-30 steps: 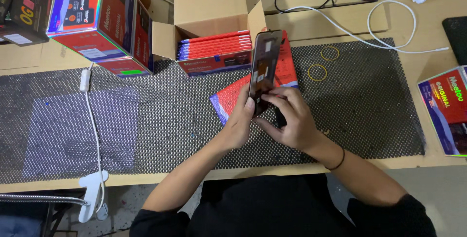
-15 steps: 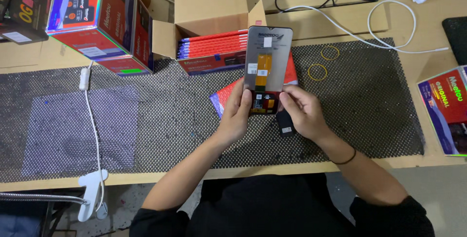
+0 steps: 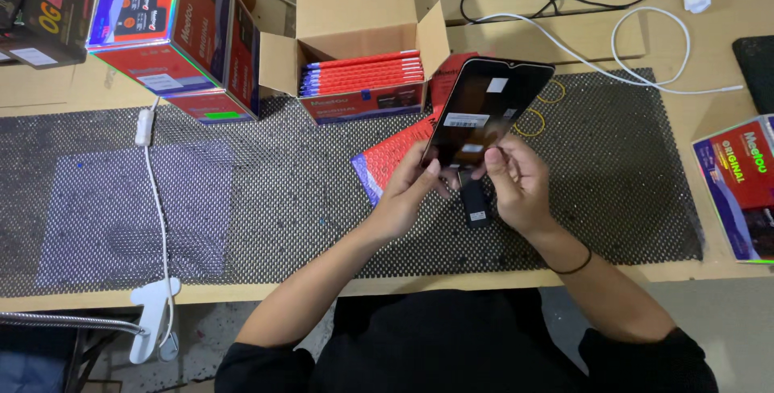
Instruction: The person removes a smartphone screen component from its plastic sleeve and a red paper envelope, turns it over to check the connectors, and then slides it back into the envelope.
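head view: left hand and right hand pinch phone screen panel between them

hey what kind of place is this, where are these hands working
Probably a phone-parts packing or checking bench. Both hands hold a dark phone screen panel over a black mesh mat, beside an open carton filled with slim red boxes.
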